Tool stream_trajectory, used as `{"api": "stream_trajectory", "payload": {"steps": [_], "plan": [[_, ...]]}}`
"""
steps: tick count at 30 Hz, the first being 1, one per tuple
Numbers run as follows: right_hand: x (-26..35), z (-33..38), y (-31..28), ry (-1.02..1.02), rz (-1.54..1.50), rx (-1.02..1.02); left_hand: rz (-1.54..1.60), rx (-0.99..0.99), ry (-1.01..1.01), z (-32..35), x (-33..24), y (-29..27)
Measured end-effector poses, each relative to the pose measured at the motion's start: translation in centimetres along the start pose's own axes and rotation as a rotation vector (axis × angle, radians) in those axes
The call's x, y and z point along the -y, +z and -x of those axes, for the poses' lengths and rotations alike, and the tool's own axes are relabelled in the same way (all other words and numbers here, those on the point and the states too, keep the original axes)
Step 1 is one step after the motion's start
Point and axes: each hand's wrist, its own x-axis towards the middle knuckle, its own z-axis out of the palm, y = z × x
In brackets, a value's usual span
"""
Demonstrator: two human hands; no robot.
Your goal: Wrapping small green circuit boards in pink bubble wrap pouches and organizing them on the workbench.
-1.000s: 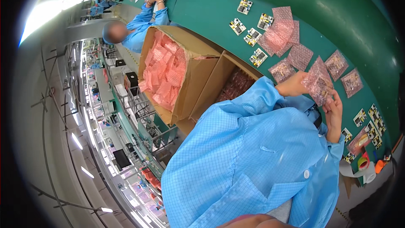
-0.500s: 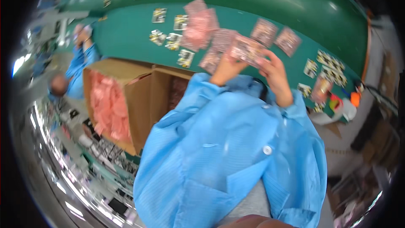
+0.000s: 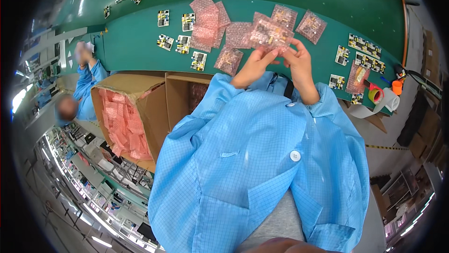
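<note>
A pink bubble-wrap bag (image 3: 270, 32) with a circuit board inside is pinched at its near edge by both hands. My left hand (image 3: 255, 67) closes on its lower left part, thumb on top. At the lower right edge, my right hand (image 3: 300, 65) grips the same bag between thumb and fingers. Beyond it on the green table lie two more filled bubble-wrap bags (image 3: 284, 16) (image 3: 311, 27). Another filled bag (image 3: 228, 60) rests left of my left hand, below a flat bubble-wrap bag (image 3: 238, 35).
Flat pink bags (image 3: 206, 24) overlap on the green table (image 3: 133, 42). Bare circuit boards (image 3: 183, 44) lie left, with more boards (image 3: 365, 46) right, near tape rolls (image 3: 375, 95). An open carton (image 3: 156, 108) of pink bags stands at the near left. A co-worker (image 3: 84, 91) sits far left.
The held bag has moved away from my body and now stands more tilted up, with its board facing me. My fingers have shifted to its near edge. The view has also shifted slightly.
</note>
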Motion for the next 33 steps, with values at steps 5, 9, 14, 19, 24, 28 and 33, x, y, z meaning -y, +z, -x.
{"api": "stream_trajectory", "payload": {"steps": [5,9,14,19,24,28,33], "plan": [[-0.3,-0.7,0.1,0.018,-0.021,-0.095,0.068,-0.044,-0.026,-1.1,0.6,0.5],[-1.9,-2.5,-0.6,0.048,-0.015,-0.168,0.082,-0.045,-0.116,-2.7,1.9,0.4],[-2.2,-4.7,-0.8,0.104,0.065,-0.184,-0.06,-0.189,-0.085,-4.7,4.7,-1.0],[-3.0,-7.5,-0.7,0.152,0.129,-0.247,-0.22,-0.142,-0.148,-7.4,6.5,-2.3],[-3.8,-13.7,-1.9,0.217,0.336,-0.098,0.02,-0.188,-0.267,-10.4,7.4,-3.7],[-4.2,-20.4,-3.6,0.098,0.609,0.14,0.18,-0.167,-0.383,-12.2,5.3,-3.4],[-3.3,-25.1,-3.2,0.1,0.903,0.339,-0.299,-0.113,0.148,-7.6,-1.7,-1.1]]}}
